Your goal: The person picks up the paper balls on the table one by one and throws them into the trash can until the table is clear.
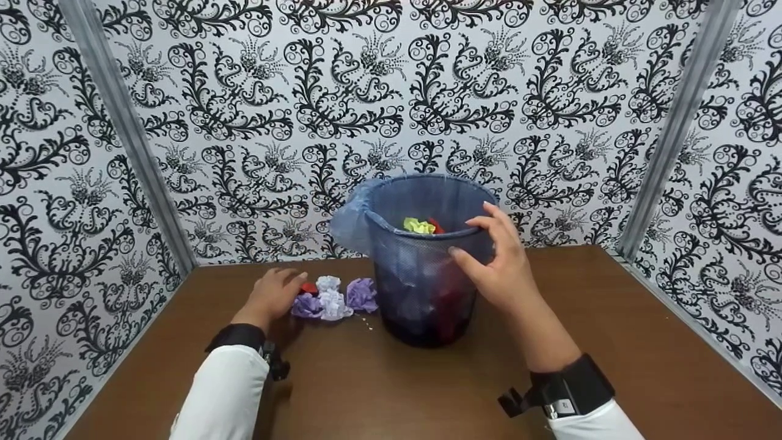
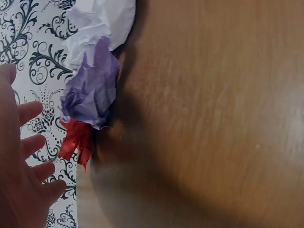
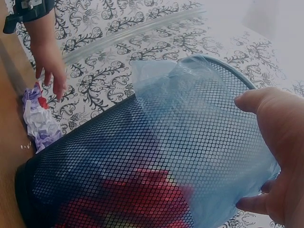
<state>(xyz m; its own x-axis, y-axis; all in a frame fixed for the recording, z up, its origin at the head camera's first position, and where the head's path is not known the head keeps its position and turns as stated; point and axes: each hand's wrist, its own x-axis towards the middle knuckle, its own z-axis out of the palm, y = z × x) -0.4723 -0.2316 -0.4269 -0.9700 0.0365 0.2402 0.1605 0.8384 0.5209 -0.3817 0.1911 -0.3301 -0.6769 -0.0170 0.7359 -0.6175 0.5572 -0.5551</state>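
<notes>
In the head view my left hand (image 1: 276, 294) reaches over the left part of the table, its fingertips beside a crumpled red paper (image 1: 309, 288). Its fingers show spread and relaxed in the left wrist view, with a gap before the red paper (image 2: 77, 140). Purple paper (image 1: 361, 295) and white paper (image 1: 333, 304) balls lie bunched there. My right hand (image 1: 504, 263) is at the right side of a mesh waste bin (image 1: 421, 305), thumb in front of the wall and fingers by the rim. Thumb and fingers stand wide apart.
A translucent blue liner (image 1: 351, 226) folds over the bin's rim and bulges out at the left. Inside lie a yellow-green paper ball (image 1: 418, 225) and red paper (image 3: 142, 192). The brown table (image 1: 379, 391) ends at patterned walls (image 1: 342, 110).
</notes>
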